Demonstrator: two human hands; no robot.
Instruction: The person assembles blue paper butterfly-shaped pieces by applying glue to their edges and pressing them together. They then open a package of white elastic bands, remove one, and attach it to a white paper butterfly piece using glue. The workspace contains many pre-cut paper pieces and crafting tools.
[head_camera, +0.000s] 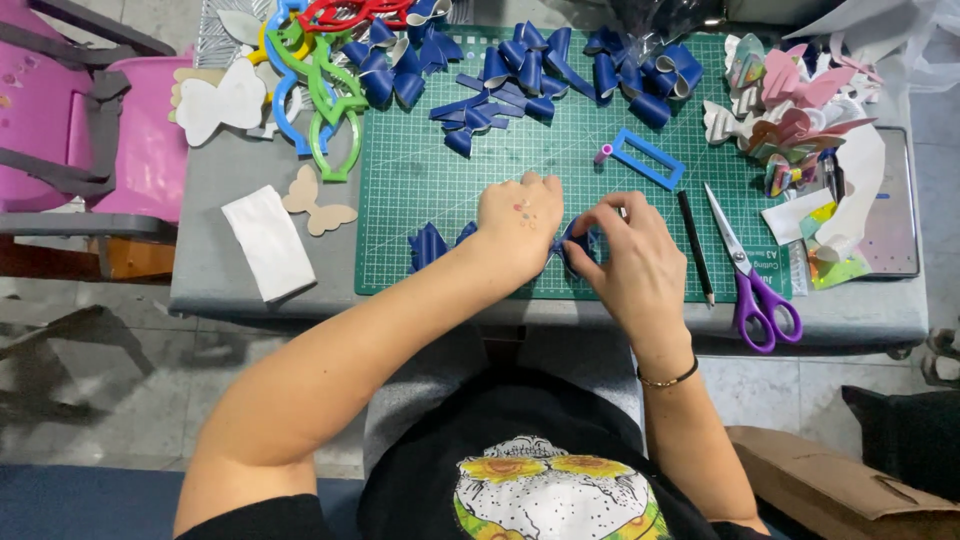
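Note:
My left hand (520, 218) and my right hand (630, 255) meet over the near part of a green cutting mat (420, 170). Between them they pinch a folded blue foam bow (575, 245), mostly hidden by my fingers. Another blue bow piece (430, 245) lies on the mat just left of my left wrist. Several finished blue bows (520, 75) lie along the far side of the mat.
Purple-handled scissors (750, 275) and a black pencil (695, 245) lie right of my right hand. A blue rectangular frame (648, 158) sits mid-mat. White and tan butterfly cut-outs (222, 100), coloured templates (320, 90), a white folded cloth (268, 242), and pastel butterfly shapes (790, 110) crowd the grey table.

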